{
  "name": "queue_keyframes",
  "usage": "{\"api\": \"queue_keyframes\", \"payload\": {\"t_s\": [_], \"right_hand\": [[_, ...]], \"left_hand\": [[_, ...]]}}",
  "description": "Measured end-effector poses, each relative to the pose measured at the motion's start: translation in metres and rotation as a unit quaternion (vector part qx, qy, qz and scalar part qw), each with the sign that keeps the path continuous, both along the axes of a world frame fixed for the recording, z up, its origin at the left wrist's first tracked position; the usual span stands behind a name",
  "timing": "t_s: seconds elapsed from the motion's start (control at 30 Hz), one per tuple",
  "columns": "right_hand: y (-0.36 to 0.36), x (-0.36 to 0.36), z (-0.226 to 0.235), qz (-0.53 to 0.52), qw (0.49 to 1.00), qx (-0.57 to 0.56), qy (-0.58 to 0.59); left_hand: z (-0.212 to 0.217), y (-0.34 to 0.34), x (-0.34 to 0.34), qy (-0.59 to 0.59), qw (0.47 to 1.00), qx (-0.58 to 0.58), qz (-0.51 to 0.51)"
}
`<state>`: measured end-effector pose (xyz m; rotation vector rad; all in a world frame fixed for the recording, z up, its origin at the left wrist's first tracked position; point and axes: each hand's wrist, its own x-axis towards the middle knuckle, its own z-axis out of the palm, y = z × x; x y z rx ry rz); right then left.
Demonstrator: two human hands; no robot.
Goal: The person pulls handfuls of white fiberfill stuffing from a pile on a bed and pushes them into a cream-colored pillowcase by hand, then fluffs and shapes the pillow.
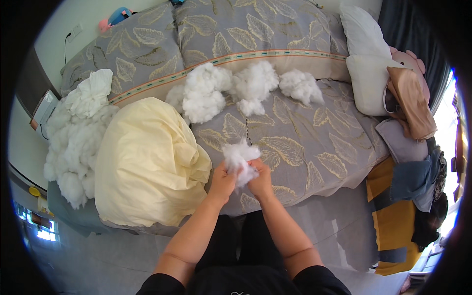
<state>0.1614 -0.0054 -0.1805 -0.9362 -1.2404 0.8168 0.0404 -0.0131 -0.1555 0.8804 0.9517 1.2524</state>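
Note:
Between my two hands is a tuft of white fluffy stuffing [240,156], held just above the front part of the sofa. My left hand [223,183] grips its left side with curled fingers. On the other side, my right hand [260,179] pinches the tuft, thumb and fingers closed on it. Loose clumps of the same fibre lie farther back along the seat: a large one [204,93], a middle one [255,83] and a smaller one [301,87]. Left of my hands sits a big, bulging cream fabric bag [150,162]; what it contains is hidden.
A tall heap of stuffing [73,147] rests at the far left, with a white cloth [91,93] on top. White pillows [368,83], a brown garment [410,103] and a grey cushion [403,140] crowd the right end. Clothes hang over a mustard-yellow cloth [393,226] there.

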Motion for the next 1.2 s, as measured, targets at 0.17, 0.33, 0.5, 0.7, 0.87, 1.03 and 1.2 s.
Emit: {"api": "queue_keyframes", "payload": {"t_s": [0.17, 0.33, 0.5, 0.7, 0.87, 1.03, 1.2], "right_hand": [[-0.007, 0.013, 0.011, -0.084, 0.983, -0.156, 0.057], [0.001, 0.042, 0.021, -0.01, 0.976, -0.112, 0.186], [0.006, 0.008, 0.014, 0.073, 0.997, -0.022, 0.006], [0.013, 0.037, 0.015, -0.033, 0.94, -0.149, 0.304], [-0.007, 0.0, 0.028, 0.138, 0.954, -0.146, 0.221], [0.0, 0.002, 0.007, 0.004, 0.974, -0.17, 0.147], [0.01, 0.028, 0.025, -0.088, 0.941, -0.135, 0.299]], "left_hand": [[0.001, 0.012, -0.023, -0.001, 0.997, -0.022, 0.07], [0.0, 0.015, -0.039, -0.014, 0.997, -0.043, 0.054], [-0.015, 0.008, -0.014, -0.026, 0.998, -0.025, -0.057], [-0.013, 0.018, -0.041, -0.092, 0.993, -0.028, 0.066], [0.003, 0.005, -0.018, -0.061, 0.996, -0.048, -0.04], [0.007, -0.002, -0.009, -0.027, 0.996, -0.07, -0.038], [-0.003, 0.013, -0.03, -0.039, 0.996, -0.045, 0.066]]}}
